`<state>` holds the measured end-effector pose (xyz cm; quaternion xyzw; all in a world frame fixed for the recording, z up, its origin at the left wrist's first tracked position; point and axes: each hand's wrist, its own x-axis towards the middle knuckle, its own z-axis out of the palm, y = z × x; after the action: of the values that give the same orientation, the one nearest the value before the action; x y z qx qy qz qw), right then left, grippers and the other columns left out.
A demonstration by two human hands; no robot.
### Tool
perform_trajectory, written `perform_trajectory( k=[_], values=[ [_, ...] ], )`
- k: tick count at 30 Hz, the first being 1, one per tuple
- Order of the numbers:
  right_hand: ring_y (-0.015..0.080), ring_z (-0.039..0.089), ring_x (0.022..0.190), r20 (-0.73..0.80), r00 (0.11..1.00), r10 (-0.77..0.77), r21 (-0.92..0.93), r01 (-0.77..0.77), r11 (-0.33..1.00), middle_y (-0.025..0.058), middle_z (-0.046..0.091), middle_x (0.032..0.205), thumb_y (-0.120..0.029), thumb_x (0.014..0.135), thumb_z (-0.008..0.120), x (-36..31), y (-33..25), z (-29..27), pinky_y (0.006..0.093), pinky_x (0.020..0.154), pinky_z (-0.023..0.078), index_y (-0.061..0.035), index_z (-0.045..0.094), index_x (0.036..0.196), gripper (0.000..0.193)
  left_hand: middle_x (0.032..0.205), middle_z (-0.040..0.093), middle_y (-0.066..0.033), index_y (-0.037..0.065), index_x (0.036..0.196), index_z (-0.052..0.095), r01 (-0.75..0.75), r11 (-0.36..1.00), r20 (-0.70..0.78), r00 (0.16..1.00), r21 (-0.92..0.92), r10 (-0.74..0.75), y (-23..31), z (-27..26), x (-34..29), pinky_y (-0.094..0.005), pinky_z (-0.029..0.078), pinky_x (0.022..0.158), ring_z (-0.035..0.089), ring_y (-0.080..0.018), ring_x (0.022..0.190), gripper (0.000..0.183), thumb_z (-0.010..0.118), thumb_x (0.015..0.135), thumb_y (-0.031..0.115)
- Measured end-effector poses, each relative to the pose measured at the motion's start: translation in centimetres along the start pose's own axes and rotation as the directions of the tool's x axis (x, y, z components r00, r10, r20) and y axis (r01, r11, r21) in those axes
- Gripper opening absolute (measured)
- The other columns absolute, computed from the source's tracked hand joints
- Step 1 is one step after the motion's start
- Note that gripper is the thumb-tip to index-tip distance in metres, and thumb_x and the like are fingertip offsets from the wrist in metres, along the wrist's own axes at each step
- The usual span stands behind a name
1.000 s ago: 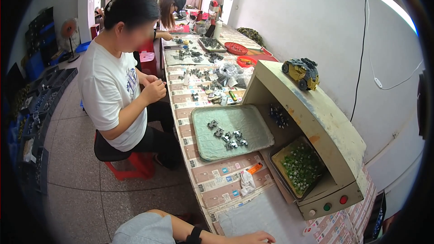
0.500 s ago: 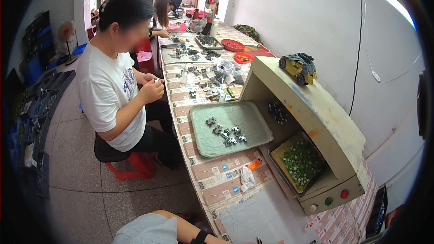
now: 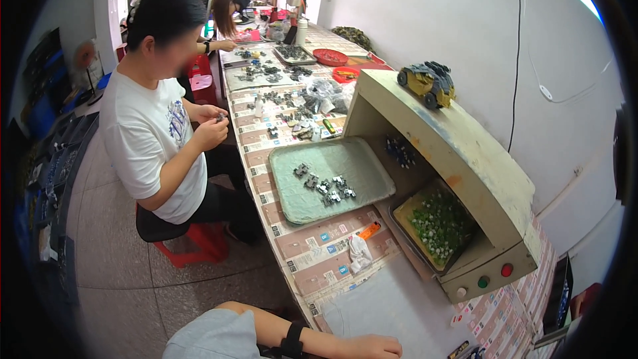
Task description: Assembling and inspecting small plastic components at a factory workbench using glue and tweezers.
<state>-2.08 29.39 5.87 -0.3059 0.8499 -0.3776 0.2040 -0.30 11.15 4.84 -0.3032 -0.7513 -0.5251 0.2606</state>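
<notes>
My left hand (image 3: 377, 347) lies at the lower edge of the head view, above the grey-white sheet (image 3: 399, 309) on the table. A black band (image 3: 292, 340) is around my left forearm. The back of the hand and the knuckles show; the fingers are cut off by the picture's edge, so what they hold, if anything, is hidden. My right hand is not in view. Dark slim items (image 3: 460, 350) lie to the right of my left hand. A crumpled white cloth (image 3: 360, 254) and an orange-handled tool (image 3: 369, 230) lie beyond it.
A green-lined tray (image 3: 312, 208) holds several small dark and silver parts. Right of it stands a beige hooded box (image 3: 495, 179) with buttons, a tray of green and white pieces (image 3: 435, 229) inside and a toy vehicle (image 3: 428, 84) on top. A seated co-worker (image 3: 146, 133) handles a small part.
My left forearm and hand have come further into view, moving up and to the right. The whole scene has shifted slightly leftward. The co-worker's hands have moved a little.
</notes>
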Motion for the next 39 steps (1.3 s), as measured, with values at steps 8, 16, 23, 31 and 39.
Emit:
perform_trajectory(
  k=[8,16,23,31,39],
  values=[
    [0.0270,0.056,0.078,0.008,1.000,0.014,0.037,-0.014,0.999,0.0204,0.058,0.085,-0.011,0.086,0.045,-0.4,0.4,-0.3,0.0318,0.069,0.043,0.0018,0.052,0.105,0.023,0.074,0.051,-0.0074,0.009,0.073,0.055,0.058,0.998,0.033,0.998,-0.019,-0.057,-0.1,0.2,0.0,-0.0341,0.043,0.057,0.052,-0.0270,0.069,0.013,0.060,0.076,0.020],
    [0.0241,0.052,0.070,-0.022,1.000,-0.016,0.048,0.017,0.999,0.0188,0.057,0.083,-0.014,0.088,0.044,-1.3,1.9,-0.1,0.0316,0.064,0.042,-0.0001,0.050,0.108,0.025,0.075,0.048,-0.0073,0.004,0.076,0.049,0.207,0.962,0.102,0.976,-0.179,-0.191,-0.3,1.4,-0.2,-0.0327,0.042,0.065,0.050,-0.0243,0.075,0.017,0.062,0.072,0.014],
    [0.0296,0.053,0.069,0.091,0.994,-0.062,0.041,0.059,0.997,0.0190,0.055,0.085,-0.014,0.087,0.045,-2.2,1.8,-1.2,0.0338,0.062,0.042,0.0002,0.053,0.101,0.022,0.077,0.049,-0.0077,0.004,0.077,0.050,0.462,0.841,0.404,0.852,-0.281,-0.333,-1.3,2.3,-0.6,-0.0329,0.040,0.066,0.049,-0.0251,0.077,0.015,0.061,0.073,0.012],
    [0.0369,0.054,0.078,-0.055,0.997,-0.060,-0.020,0.059,0.998,0.0215,0.056,0.088,-0.015,0.087,0.044,-1.8,1.1,-0.7,0.0366,0.068,0.042,-0.0001,0.052,0.100,0.022,0.086,0.049,-0.0069,0.005,0.083,0.053,0.247,0.964,0.299,0.931,-0.099,-0.209,-0.9,2.7,-0.1,-0.0330,0.042,0.070,0.050,-0.0253,0.081,0.012,0.059,0.076,0.013],
    [0.0143,0.055,0.058,0.034,0.986,0.165,0.192,-0.169,0.967,0.0074,0.059,0.072,-0.011,0.087,0.047,-2.8,3.3,0.1,0.0271,0.050,0.041,0.0001,0.055,0.098,0.017,0.090,0.056,-0.0055,0.006,0.097,0.058,0.023,0.999,0.137,0.990,-0.027,-0.019,-0.3,2.1,0.5,-0.0286,0.047,0.065,0.056,-0.0221,0.080,0.026,0.061,0.072,0.009]
  ],
)
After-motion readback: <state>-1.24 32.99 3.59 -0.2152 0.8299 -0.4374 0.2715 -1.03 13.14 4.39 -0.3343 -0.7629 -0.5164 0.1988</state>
